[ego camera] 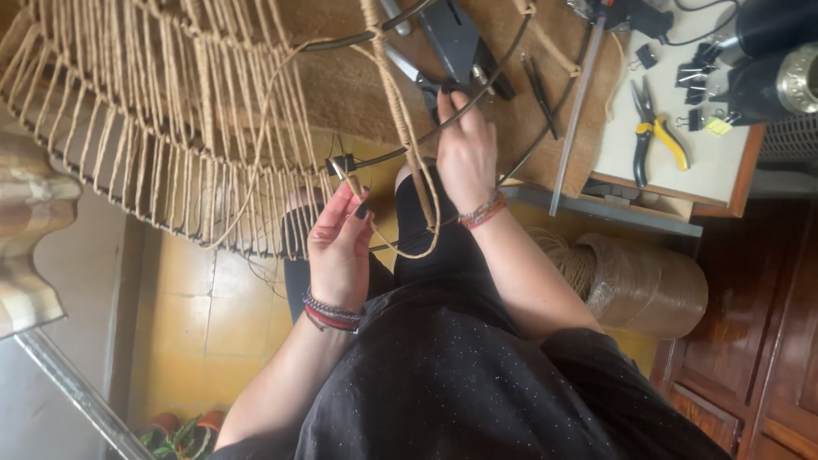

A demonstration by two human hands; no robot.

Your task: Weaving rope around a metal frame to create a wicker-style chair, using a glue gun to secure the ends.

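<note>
Progress check from the head view, as far as I can judge: the cord wrapping on the wire frame is partly done. The big left section is already strung with close parallel runs of tan cord between the outer and inner rods. The stretch of ring to the right of the hands is bare metal, so I'd call it well over half done on the visible side, with the remainder unwrapped; the far side of the frame is out of view, so I can't tell the total. Left hand is pinching the loose cord end between thumb and fingertips, just below a small black clip sitting on the rod. Right hand is closed around the dark rod, holding a doubled strand against it; that strand hangs down in a slack loop between the two hands. The frame sits in front of me, resting over the lap and against a brown mat on the bench. The cord looks like thin twisted jute, stiff enough to hold its curve, slightly fuzzy. Yellow-handled pliers and binder clips lie on the bench to the right, well apart from the hands. A big spool of the same cord sits below the bench edge.
</note>
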